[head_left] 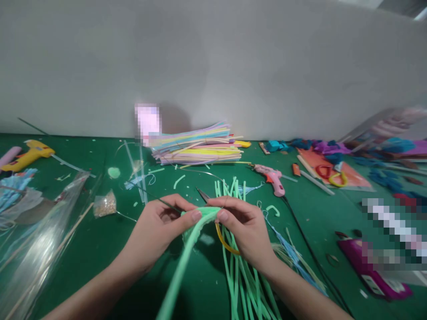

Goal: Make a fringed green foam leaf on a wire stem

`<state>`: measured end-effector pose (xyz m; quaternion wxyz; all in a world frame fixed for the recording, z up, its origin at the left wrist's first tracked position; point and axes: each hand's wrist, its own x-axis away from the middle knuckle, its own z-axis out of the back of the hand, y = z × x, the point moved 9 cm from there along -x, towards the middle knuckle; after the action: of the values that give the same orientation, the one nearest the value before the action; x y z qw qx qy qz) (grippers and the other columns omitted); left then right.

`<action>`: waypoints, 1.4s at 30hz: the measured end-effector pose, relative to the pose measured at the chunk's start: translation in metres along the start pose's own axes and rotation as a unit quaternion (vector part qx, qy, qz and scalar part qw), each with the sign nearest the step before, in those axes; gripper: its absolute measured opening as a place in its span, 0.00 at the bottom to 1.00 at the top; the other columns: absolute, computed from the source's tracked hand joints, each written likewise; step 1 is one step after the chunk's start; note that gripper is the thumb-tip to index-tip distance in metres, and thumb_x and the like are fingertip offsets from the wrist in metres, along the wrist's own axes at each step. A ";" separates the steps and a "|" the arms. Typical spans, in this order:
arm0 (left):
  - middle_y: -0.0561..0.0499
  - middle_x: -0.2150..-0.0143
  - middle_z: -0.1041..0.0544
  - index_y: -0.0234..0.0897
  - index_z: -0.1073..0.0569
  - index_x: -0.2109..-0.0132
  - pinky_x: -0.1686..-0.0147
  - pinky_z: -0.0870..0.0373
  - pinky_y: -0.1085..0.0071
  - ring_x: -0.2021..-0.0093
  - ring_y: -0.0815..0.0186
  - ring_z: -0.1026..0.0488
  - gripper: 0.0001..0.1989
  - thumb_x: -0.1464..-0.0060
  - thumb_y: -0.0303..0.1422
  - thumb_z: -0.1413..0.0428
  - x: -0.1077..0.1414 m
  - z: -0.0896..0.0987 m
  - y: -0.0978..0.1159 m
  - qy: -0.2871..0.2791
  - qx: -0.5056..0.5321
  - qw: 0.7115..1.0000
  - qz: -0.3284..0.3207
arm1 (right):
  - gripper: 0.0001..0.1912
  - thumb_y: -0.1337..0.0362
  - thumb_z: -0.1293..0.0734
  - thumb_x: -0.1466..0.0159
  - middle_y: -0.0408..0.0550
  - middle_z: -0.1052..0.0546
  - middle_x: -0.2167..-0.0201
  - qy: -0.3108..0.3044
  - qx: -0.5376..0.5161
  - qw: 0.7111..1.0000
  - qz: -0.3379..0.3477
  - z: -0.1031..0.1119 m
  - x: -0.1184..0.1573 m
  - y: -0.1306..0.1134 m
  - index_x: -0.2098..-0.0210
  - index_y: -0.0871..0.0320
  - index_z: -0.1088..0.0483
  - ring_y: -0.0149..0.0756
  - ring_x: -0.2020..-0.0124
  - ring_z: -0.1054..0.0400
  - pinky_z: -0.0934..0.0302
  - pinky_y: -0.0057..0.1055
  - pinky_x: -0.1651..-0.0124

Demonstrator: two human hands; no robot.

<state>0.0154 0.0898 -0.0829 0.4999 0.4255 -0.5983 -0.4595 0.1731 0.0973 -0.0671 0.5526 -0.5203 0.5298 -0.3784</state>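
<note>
Head view: pinching a bent, fuzzy mint-green strip (183, 266) now, with left hand (158, 226) and right hand (248, 224) both nearly closed on it above the green worktop (207, 280), trailing its tail toward the near edge. Also holding, in the right, a pointed metal tool with yellow loop handle (203, 195), over loose thin mint-green stems (250, 284). By the far edge, spotting banded pastel fuzzy stems (200, 154).

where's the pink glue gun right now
In the head view, the pink glue gun lies right of centre on the green table, just beyond the right hand.
</note>
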 end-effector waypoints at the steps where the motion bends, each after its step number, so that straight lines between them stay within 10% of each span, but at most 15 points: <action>1: 0.55 0.75 0.26 0.34 0.24 0.69 0.75 0.36 0.78 0.75 0.74 0.34 0.11 0.51 0.37 0.33 0.000 0.001 -0.001 0.001 0.003 1.000 0.003 | 0.08 0.64 0.27 0.41 0.41 0.18 0.66 0.000 0.005 1.000 0.010 0.002 -0.001 -0.002 0.63 0.46 0.19 0.29 0.65 0.24 0.31 0.23 0.63; 10: 0.56 0.77 0.27 0.36 0.24 0.68 0.80 0.39 0.80 0.79 0.75 0.35 0.12 0.53 0.38 0.32 0.001 -0.002 -0.010 -0.029 -0.001 0.998 0.049 | 0.05 0.65 0.27 0.41 0.39 0.18 0.72 0.024 0.031 0.999 0.002 0.004 0.000 0.003 0.69 0.48 0.19 0.25 0.73 0.26 0.32 0.19 0.70; 18: 0.48 0.63 0.20 0.36 0.25 0.61 0.64 0.28 0.72 0.61 0.61 0.22 0.13 0.46 0.42 0.39 0.006 -0.015 0.007 -0.062 -0.065 0.996 0.023 | 0.03 0.63 0.28 0.40 0.41 0.19 0.74 0.104 0.034 0.994 -0.005 0.018 0.002 0.003 0.69 0.52 0.20 0.27 0.74 0.27 0.30 0.22 0.68; 30: 0.52 0.74 0.24 0.37 0.26 0.71 0.72 0.31 0.73 0.72 0.63 0.25 0.15 0.51 0.44 0.36 0.006 -0.003 0.010 -0.029 -0.120 0.992 0.016 | 0.07 0.60 0.28 0.41 0.43 0.21 0.75 0.044 0.023 0.999 -0.003 0.004 0.002 0.003 0.74 0.54 0.22 0.30 0.75 0.29 0.31 0.29 0.71; 42: 0.52 0.68 0.23 0.38 0.23 0.60 0.71 0.32 0.74 0.68 0.66 0.28 0.12 0.44 0.42 0.41 0.005 0.006 -0.001 -0.010 -0.125 0.992 0.032 | 0.07 0.58 0.29 0.37 0.43 0.20 0.75 0.087 -0.033 0.995 -0.031 0.010 0.007 0.012 0.68 0.55 0.24 0.33 0.74 0.24 0.27 0.30 0.67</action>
<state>0.0085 0.0859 -0.0833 0.5576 0.3352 -0.5546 -0.5188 0.1823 0.0943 -0.0815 0.4750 -0.5198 0.5718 -0.4211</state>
